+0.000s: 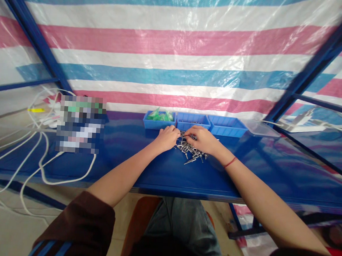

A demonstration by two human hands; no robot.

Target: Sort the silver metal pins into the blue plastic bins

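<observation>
A pile of small metal pins (pixel 193 153) lies on the blue table (pixel 156 170) in front of three blue bins. My left hand (pixel 168 137) rests at the pile's left edge with its fingers curled together over some pins. My right hand (pixel 203 140) lies on top of the pile, fingers bent and pinched at the far side. What either hand holds is too small to make out. A red thread circles my right wrist.
Three blue bins stand in a row at the back: the left bin (pixel 159 120) holds green pieces, then the middle bin (pixel 193 121) and right bin (pixel 226 126). A clear tray (pixel 260 128) sits further right. White cables (pixel 39 161) loop at the left.
</observation>
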